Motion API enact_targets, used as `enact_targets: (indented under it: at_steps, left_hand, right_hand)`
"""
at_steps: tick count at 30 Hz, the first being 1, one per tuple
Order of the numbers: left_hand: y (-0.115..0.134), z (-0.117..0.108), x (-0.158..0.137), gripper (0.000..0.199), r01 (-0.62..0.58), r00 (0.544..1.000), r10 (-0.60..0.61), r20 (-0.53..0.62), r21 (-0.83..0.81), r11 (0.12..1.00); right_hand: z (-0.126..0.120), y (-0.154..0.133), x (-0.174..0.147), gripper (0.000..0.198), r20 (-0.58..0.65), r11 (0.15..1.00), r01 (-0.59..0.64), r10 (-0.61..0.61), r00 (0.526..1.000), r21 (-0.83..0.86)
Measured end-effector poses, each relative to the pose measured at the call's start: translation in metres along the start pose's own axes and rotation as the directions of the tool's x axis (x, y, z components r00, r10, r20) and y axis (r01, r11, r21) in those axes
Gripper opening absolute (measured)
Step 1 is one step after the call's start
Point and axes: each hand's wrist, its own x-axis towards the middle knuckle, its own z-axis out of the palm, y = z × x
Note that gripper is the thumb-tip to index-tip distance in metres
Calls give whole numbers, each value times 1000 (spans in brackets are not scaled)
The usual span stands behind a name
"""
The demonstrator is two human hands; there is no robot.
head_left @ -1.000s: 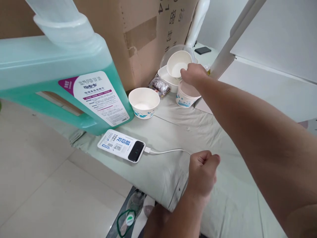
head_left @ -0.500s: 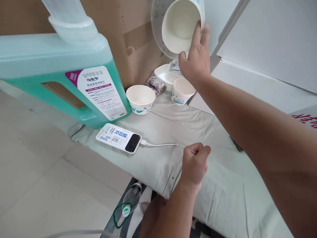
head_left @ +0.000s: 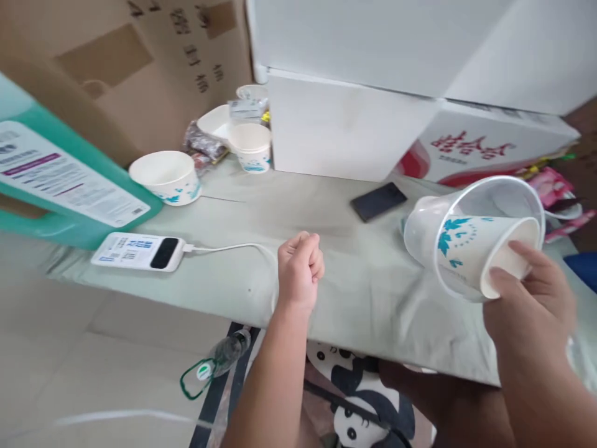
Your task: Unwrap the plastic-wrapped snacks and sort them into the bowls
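Note:
My right hand (head_left: 532, 298) grips the rim of a white paper cup (head_left: 466, 246) with blue leaf prints, tilted with its mouth toward me. The cup sits inside a clear plastic tub (head_left: 441, 274), which tilts along with it over the right part of the table. My left hand (head_left: 301, 267) is a closed fist above the middle of the table; whatever it may hold is hidden. A white cable (head_left: 233, 249) runs from a white power bank (head_left: 140, 252) and passes behind my left wrist. A dark phone (head_left: 379, 201) lies flat between my hands.
On the left stands a large jug of green liquid (head_left: 93, 180). Beside it are a paper bowl (head_left: 165, 177), stacked paper cups (head_left: 252, 149) and small packets (head_left: 205, 146). White boxes (head_left: 336, 124) line the back. A plastic bottle (head_left: 228, 351) is below the table edge.
My right hand has brought the paper cup and clear tub from the back down to the right front. The view has turned right, bringing the phone into sight. My left fist stays closed.

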Motion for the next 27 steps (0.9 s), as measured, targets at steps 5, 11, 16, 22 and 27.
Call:
enact_targets:
  at_steps: [5, 11, 16, 22, 27]
  left_hand:
    - [-59, 58, -5, 49, 24, 997, -41, 62, 242, 970]
    - [-112, 108, 5, 45, 16, 996, -48, 71, 387, 922]
    - [-135, 127, 10, 43, -2, 996, -34, 79, 421, 907]
    - [-145, 133, 6, 46, 24, 991, -81, 107, 454, 891]
    - [-145, 129, 0, 47, 41, 987, -110, 119, 475, 879]
  right_hand:
    - [-60, 44, 44, 52, -102, 995, -52, 42, 994, -90]
    - [-85, 94, 92, 74, 34, 943, -187, 203, 978, -275]
    - [-91, 113, 109, 14, -18, 921, -94, 94, 995, -378]
    - [-85, 105, 106, 17, -204, 987, 28, -60, 977, -157]
    - [-75, 101, 106, 16, -417, 995, 28, 16, 909, 98]
